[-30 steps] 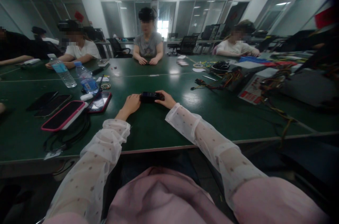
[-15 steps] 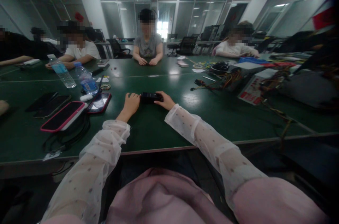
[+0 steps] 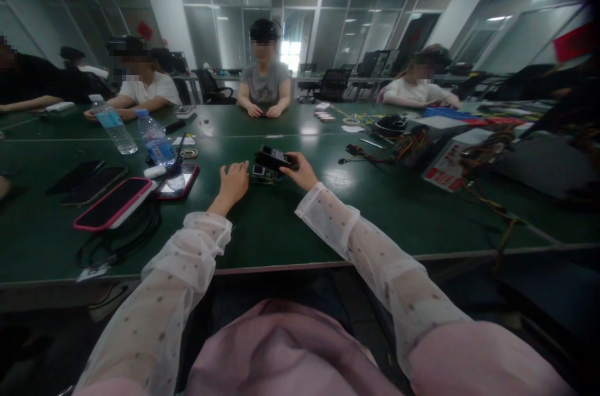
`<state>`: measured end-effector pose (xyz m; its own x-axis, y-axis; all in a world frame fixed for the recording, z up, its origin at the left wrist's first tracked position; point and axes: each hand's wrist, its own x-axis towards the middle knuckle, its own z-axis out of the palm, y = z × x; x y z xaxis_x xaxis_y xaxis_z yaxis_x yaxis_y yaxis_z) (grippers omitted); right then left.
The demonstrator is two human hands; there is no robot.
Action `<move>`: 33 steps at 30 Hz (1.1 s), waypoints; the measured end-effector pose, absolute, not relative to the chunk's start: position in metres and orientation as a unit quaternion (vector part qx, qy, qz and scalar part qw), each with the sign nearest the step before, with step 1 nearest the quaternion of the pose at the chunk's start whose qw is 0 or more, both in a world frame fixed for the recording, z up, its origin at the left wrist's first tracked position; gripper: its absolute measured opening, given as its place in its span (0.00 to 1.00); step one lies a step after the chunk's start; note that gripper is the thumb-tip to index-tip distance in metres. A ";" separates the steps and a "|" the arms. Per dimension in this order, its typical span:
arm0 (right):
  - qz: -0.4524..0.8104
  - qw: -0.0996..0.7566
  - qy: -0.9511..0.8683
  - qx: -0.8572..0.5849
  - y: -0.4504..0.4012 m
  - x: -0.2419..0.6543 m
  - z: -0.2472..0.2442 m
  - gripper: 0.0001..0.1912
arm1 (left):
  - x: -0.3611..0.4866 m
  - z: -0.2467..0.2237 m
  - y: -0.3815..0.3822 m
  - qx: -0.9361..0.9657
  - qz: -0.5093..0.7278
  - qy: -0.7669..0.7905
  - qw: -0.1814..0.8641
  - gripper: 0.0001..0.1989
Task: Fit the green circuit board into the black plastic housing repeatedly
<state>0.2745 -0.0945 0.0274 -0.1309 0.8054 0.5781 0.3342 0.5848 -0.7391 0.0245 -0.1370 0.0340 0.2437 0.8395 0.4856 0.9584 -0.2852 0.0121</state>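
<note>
My right hand (image 3: 301, 171) grips the right end of a black casing (image 3: 272, 157), which is raised and tilted above the green table (image 3: 262, 237). Below the casing, a small device with a little screen and exposed parts (image 3: 264, 175) rests on the tabletop, partly covered by it. My left hand (image 3: 234, 182) lies just left of that device, fingers apart and curved, holding nothing.
On the left are a pink-edged phone (image 3: 112, 204), a red-edged phone (image 3: 179, 182), dark phones, cables and two water bottles (image 3: 157, 138). Metal boxes with wires (image 3: 444, 165) stand at the right. Several people sit around the table.
My right hand has lifted the black casing up and tilted it, uncovering the small device below. My left hand has come off the casing's left end.
</note>
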 end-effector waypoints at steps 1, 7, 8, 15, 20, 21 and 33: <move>0.216 0.540 -0.703 -0.410 -0.093 0.277 0.029 0.31 | 0.023 0.033 -0.136 -0.773 -0.200 -0.585 0.143 0.25; 0.081 0.573 -0.643 -0.502 -0.087 0.290 0.027 0.27 | 0.015 0.023 -0.127 -0.762 -0.166 -0.616 0.113 0.25; 0.057 0.567 -0.640 -0.516 -0.086 0.292 0.025 0.26 | 0.014 0.021 -0.124 -0.762 -0.159 -0.619 0.102 0.25; 0.039 0.505 -0.625 -0.594 -0.078 0.302 0.006 0.25 | 0.007 0.009 -0.110 -0.764 -0.132 -0.631 0.040 0.25; 0.060 0.458 -0.628 -0.626 -0.075 0.304 0.001 0.27 | 0.006 0.006 -0.108 -0.765 -0.132 -0.629 0.043 0.24; 0.051 0.455 -0.631 -0.626 -0.075 0.303 0.001 0.29 | 0.006 0.006 -0.107 -0.766 -0.133 -0.628 0.043 0.25; 0.023 0.481 -0.623 -0.616 -0.079 0.297 0.003 0.32 | 0.006 0.008 -0.109 -0.767 -0.132 -0.626 0.041 0.25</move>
